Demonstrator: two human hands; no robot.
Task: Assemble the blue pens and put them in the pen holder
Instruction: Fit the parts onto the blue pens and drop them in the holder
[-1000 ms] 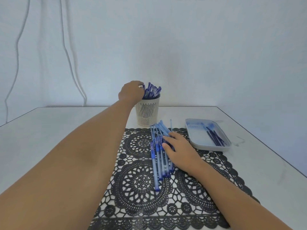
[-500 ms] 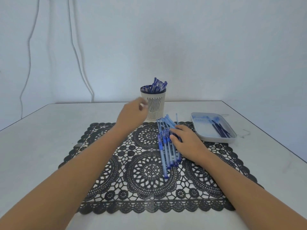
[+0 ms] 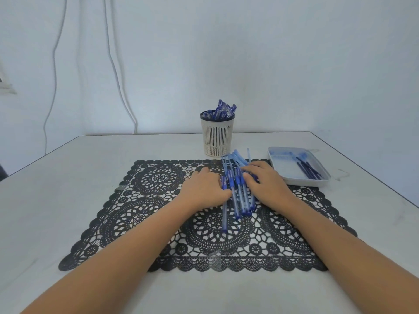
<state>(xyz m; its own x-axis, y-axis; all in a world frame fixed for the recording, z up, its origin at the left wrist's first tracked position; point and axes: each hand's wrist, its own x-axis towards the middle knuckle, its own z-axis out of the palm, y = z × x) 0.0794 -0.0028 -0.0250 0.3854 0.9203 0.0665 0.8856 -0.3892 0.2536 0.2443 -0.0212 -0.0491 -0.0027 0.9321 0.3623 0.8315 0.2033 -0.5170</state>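
Pile of blue pens point(image 3: 238, 198), loose and roughly parallel, lay at frame centre on a black lace mat point(image 3: 158, 177), between both hands. Left hand point(image 3: 204, 189) sat against the pile's left edge, fingers bent onto the outermost barrel; whether they pinched it could not be told. Right hand point(image 3: 265, 184) rested on the pile's right side, fingers straight and spread, gripping nothing. Pen holder point(image 3: 217, 137), upper centre just beyond the mat, stood crowded with pens. Tray point(image 3: 283, 164), right of centre, held dark refills point(image 3: 308, 169). Step judged: singling one pen out of the pile. Advised: right hand steadies the heap while left draws one barrel lengthwise toward the lower frame, so neighbours do not roll. Room: bare surface point(image 3: 68, 177) lay wide at left and lower frame. The tightest spot was between holder and tray, where pen ends came near the holder's foot. Surface edge ran near the tray at right, so sweeps that way looked risky.
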